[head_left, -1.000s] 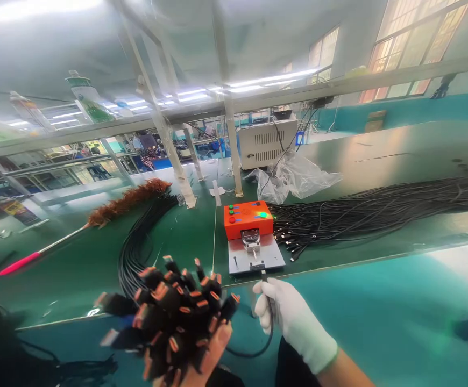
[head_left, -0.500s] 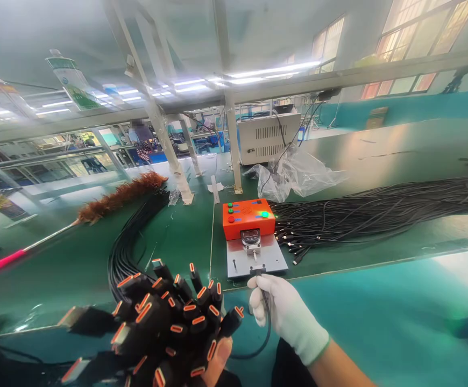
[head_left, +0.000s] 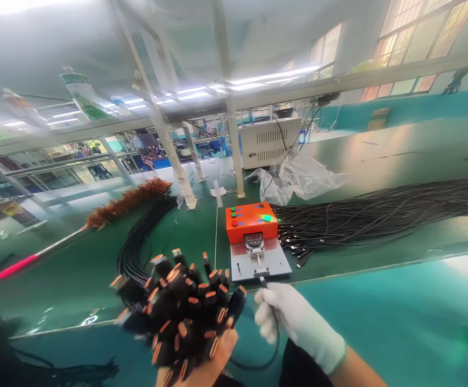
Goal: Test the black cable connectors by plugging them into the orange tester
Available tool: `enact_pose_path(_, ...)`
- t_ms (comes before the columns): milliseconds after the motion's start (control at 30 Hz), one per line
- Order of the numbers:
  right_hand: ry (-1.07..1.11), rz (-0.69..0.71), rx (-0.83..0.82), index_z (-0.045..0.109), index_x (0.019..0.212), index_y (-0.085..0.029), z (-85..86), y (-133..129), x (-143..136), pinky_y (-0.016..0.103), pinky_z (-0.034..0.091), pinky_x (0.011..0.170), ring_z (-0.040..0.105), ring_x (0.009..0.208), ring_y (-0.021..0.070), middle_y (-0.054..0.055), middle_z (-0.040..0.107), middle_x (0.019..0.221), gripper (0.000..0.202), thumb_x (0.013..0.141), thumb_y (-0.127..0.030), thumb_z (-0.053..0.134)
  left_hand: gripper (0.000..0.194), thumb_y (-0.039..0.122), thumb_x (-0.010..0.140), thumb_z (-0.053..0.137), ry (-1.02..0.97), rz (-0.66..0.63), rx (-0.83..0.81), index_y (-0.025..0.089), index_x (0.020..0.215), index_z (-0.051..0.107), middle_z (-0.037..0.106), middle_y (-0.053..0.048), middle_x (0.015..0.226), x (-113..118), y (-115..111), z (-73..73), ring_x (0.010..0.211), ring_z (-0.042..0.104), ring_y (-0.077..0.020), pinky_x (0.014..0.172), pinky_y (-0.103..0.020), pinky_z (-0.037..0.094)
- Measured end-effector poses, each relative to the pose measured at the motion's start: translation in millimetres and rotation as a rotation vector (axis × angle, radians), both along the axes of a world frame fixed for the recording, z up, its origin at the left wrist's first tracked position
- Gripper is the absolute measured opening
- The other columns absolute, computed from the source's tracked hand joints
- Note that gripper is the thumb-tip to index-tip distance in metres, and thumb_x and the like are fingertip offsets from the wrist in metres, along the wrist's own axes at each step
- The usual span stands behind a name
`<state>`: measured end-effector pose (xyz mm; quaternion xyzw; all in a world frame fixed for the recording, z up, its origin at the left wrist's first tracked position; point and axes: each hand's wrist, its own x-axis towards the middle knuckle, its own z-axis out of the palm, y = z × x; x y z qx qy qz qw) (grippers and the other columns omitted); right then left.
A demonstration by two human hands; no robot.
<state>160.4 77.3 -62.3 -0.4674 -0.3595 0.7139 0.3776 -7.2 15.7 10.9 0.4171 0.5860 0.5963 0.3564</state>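
Observation:
My bare left hand (head_left: 212, 357) is wrapped round a thick bunch of black USB-C cables (head_left: 193, 306), their orange-lined plugs fanned out toward me. In my white-gloved right hand (head_left: 294, 317) is a single black cable (head_left: 275, 344), pinched just behind its metal plug. That plug points at the front slot of a silver metal plate (head_left: 240, 269) and sits slightly apart from it. On the plate stands a small gauge with a dark display (head_left: 253, 241). Behind it, an orange tester box (head_left: 246, 231) has red and green buttons and a lit green light.
Loose black cables (head_left: 379, 209) lie in a long heap to the right of the box. A brown feather duster (head_left: 125, 204) with a pink handle lies at left. Behind are clear plastic film (head_left: 298, 180), a grey metal cabinet (head_left: 270, 141) and white frame posts (head_left: 234, 145).
My right hand has drawn the cable plug back from the plate's front slot, toward me. The bunch in my left hand has shifted slightly to the right. The view has tilted a little.

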Motion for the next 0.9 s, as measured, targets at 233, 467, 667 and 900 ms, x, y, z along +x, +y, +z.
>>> enact_pose_path(233, -0.591, -0.415, 0.567, 0.068, 0.098, -0.025, 46.1, -35, 23, 0.042, 0.047, 0.078, 0.061, 0.083, 0.0281, 0.008, 0.067, 0.086, 0.034, 0.073, -0.048, 0.062, 0.029, 0.023, 0.056, 0.079, -0.138, -0.146, 0.036, 0.023, 0.084, 0.076, 0.073, -0.001, 0.070, 25, 5, 15.4, 0.070, 0.068, -0.0252, 0.061, -0.031, 0.056)
enact_pose_path(467, 0.223, -0.300, 0.398, 0.067, 0.081, -0.018, 50.6, -44, -27, 0.033, 0.049, 0.076, 0.062, 0.079, 0.0218, 0.006, 0.069, 0.079, 0.027, 0.082, -0.045, 0.060, 0.033, 0.028, 0.050, 0.085, -0.194, -0.075, 0.017, 0.026, 0.082, 0.077, 0.078, 0.001, 0.091, 31, 3, 10.6, 0.092, 0.070, -0.0295, 0.078, -0.033, 0.057)
enact_pose_path(667, 0.363, -0.465, 0.066, 0.055, 0.066, -0.020, 22.1, -28, -31, 0.029, 0.046, 0.058, 0.057, 0.056, 0.0168, -0.001, 0.057, 0.053, 0.023, 0.079, -0.039, 0.060, 0.014, 0.032, 0.063, 0.077, 0.030, 0.070, -0.003, 0.023, 0.074, 0.076, 0.075, -0.003, 0.086, 18, 3, 6.4, 0.093, 0.066, -0.0267, 0.088, -0.031, 0.049)
enact_pose_path(900, -0.083, -0.362, 0.150, 0.048, 0.057, -0.021, 27.5, -20, -10, 0.027, 0.040, 0.060, 0.058, 0.057, 0.0170, -0.002, 0.060, 0.048, 0.027, 0.081, -0.033, 0.051, 0.009, 0.029, 0.067, 0.075, -0.065, -0.143, -0.025, 0.022, 0.068, 0.070, 0.069, 0.002, 0.066, 28, 22, 14.7, 0.069, 0.062, -0.0173, 0.068, -0.023, 0.050)
